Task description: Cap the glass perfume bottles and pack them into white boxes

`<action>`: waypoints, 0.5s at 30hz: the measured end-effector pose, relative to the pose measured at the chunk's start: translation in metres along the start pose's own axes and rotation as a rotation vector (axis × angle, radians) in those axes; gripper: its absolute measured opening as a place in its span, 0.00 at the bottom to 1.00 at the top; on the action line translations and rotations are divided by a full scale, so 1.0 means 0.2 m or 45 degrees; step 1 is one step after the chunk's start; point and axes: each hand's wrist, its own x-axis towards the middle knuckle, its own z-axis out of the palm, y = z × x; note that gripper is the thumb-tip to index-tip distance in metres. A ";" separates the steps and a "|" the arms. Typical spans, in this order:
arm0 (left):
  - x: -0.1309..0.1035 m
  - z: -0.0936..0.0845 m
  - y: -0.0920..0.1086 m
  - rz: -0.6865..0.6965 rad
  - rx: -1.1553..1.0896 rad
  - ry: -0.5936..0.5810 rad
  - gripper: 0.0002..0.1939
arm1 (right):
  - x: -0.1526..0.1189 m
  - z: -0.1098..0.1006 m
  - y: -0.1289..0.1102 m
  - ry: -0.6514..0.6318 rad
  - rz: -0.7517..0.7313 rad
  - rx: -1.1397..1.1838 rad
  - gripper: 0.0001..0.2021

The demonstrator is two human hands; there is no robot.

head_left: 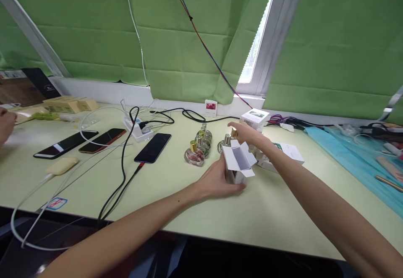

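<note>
My left hand [217,179] is wrapped round a small white box [239,160] whose top flaps stand open. No contents show through the opening. Just beyond it, my right hand [247,133] is at a gold-capped perfume bottle [233,133], with one finger over the cap. The open box and my hand hide most of that bottle, and whether my fingers grip it is unclear. A silver-capped perfume bottle [226,139] stands beside it. Left of the box is a row of several perfume bottles, the nearest a pink perfume bottle [194,155] with a gold cap.
Beside my right forearm lie white cartons [288,152], with another white box [254,116] behind my hand. A plugged-in phone [153,147], a power strip [138,131] and loose cables occupy the left. Blue plastic sheeting [343,156] covers the right side. Another person's hand [6,123] shows far left.
</note>
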 end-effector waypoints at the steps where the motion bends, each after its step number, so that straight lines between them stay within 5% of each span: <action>1: 0.00 0.00 0.00 -0.017 -0.010 0.016 0.32 | -0.01 0.00 0.00 -0.010 0.023 -0.010 0.38; 8: 0.00 0.00 -0.01 -0.107 -0.040 0.049 0.34 | -0.12 -0.04 -0.05 -0.050 0.103 -0.067 0.46; 15: 0.01 -0.01 -0.03 -0.190 -0.110 0.128 0.40 | -0.16 -0.04 -0.11 -0.058 0.281 0.115 0.21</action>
